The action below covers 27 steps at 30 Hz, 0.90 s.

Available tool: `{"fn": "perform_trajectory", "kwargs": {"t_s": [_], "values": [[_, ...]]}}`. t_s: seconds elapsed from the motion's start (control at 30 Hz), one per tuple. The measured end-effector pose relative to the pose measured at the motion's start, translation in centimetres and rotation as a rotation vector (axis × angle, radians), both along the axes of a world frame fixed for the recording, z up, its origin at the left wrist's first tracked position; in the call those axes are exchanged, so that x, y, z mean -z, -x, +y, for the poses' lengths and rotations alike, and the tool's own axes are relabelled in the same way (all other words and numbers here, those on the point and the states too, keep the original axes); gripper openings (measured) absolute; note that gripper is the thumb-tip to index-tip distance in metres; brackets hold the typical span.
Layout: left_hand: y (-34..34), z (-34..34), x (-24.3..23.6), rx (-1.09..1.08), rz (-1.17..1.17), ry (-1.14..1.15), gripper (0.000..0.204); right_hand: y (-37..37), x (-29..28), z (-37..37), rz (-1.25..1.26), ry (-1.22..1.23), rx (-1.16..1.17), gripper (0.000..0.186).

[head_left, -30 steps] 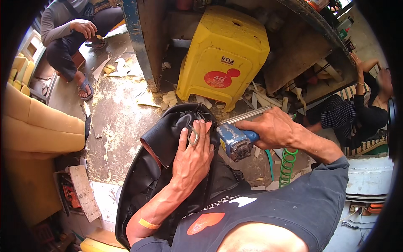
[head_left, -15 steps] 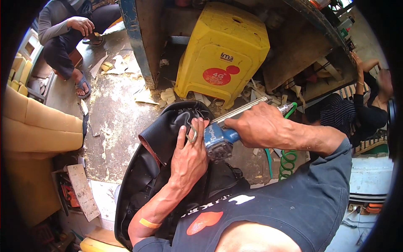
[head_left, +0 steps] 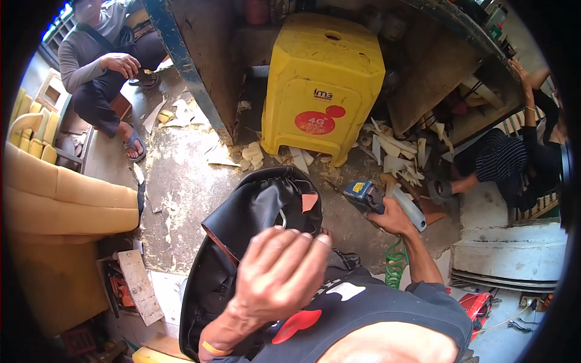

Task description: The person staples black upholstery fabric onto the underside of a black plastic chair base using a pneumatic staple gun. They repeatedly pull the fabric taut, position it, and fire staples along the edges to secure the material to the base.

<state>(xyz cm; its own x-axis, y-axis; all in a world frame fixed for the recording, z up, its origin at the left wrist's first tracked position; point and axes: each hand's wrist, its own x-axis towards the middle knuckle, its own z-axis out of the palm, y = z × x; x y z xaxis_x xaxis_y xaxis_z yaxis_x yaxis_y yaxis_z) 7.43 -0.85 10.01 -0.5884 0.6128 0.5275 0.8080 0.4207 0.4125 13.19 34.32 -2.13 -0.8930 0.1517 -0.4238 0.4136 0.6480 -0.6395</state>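
My left hand (head_left: 281, 272) is raised over a black leather cover (head_left: 254, 202) on a rounded seat-like piece in my lap. Its fingers are curled, and their tips are hidden. A thin, pale, bent metal piece (head_left: 282, 218) shows just beyond the knuckles; I cannot tell whether the hand grips it. On the leather lies a small pinkish patch (head_left: 309, 201). Down to the right, near the floor, my right hand (head_left: 390, 218) is closed on a blue air staple gun (head_left: 365, 195) with a green coiled hose (head_left: 394, 266) below it.
A yellow plastic stool (head_left: 324, 91) stands ahead, with foam and board scraps (head_left: 396, 151) beside it. Tan padded cushions (head_left: 72, 199) are at the left. One person (head_left: 109, 78) sits at far left, another (head_left: 502, 157) at the right. A toolbox (head_left: 121, 284) sits lower left.
My right hand has carried the staple gun away from the leather, to the right and lower. My left hand has lifted off the leather toward me, its fingers now curled.
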Motion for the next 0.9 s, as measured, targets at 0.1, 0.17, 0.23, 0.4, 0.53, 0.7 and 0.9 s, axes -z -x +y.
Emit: {"fn": "perform_trajectory", "kwargs": {"t_s": [0.1,0.17,0.23,0.4,0.53,0.7,0.9], "values": [[2.9,-0.1,-1.1,-0.215,-0.008,0.096,0.040,2.1,-1.9,0.7,0.114,0.012,-0.129,0.046],[3.8,1.0,-0.3,-0.250,-0.057,0.309,0.049,4.7,-4.8,0.2,0.311,0.089,-0.263,0.052],[3.7,2.1,0.8,-0.229,-0.169,0.334,0.055,8.0,-7.9,-1.2,0.623,0.087,-0.504,0.062],[2.7,2.8,2.0,-0.276,-0.177,0.345,0.044,12.4,-15.0,-4.0,0.574,-0.524,-1.086,0.064],[2.7,2.8,2.4,-0.271,-0.195,0.335,0.029,14.0,-16.4,-6.7,0.642,-0.674,-1.284,0.055],[2.8,2.6,3.6,-0.272,-0.082,0.266,0.026,15.1,-17.1,-8.4,0.612,-0.769,-1.386,0.044],[3.1,2.2,4.4,-0.246,-0.088,0.330,0.026,16.6,-17.9,-9.7,0.590,-0.862,-1.511,0.026]]}}
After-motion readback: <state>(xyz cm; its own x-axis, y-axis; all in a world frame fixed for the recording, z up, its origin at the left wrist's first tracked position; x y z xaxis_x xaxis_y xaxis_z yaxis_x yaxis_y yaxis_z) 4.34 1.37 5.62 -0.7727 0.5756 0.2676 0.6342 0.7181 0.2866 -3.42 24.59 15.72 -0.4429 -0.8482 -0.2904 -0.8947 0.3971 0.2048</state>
